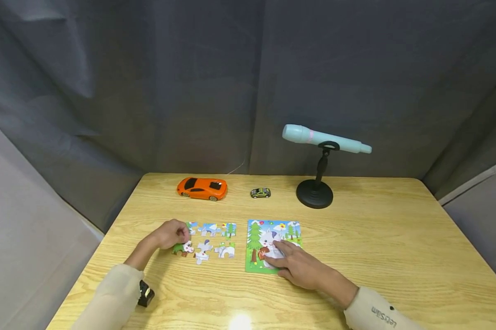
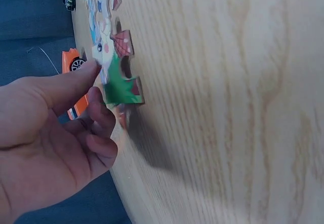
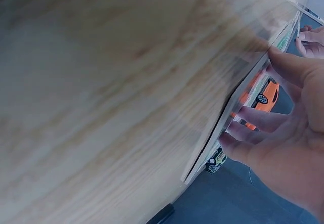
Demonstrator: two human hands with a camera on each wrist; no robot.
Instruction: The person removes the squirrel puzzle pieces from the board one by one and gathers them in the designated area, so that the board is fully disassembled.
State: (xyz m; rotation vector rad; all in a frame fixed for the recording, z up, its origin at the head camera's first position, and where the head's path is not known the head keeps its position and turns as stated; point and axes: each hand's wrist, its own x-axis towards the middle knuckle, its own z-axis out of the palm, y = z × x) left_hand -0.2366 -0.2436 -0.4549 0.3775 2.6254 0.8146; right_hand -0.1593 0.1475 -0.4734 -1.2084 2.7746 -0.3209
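Note:
Several jigsaw puzzle pieces (image 1: 204, 246) lie in two loose rows at the left of the table. My left hand (image 1: 171, 233) is at the leftmost ones. Its thumb and curled fingers are at the edge of a green and white puzzle piece (image 2: 117, 77); the index fingertip is partly hidden. On a square picture board (image 1: 254, 233), showing a white animal among trees, rests my right hand (image 1: 301, 266) with fingers spread. In the right wrist view that hand's fingertips (image 3: 235, 143) touch the board's face, and its thumb lies near the edge.
Along the back stand an orange toy car (image 1: 202, 189), a small green-black toy car (image 1: 260, 192) and a light blue microphone (image 1: 334, 141) on a black stand (image 1: 315, 193). A small black object (image 1: 146, 293) is beside the left sleeve. Dark cloth (image 1: 206, 91) hangs behind the wooden table.

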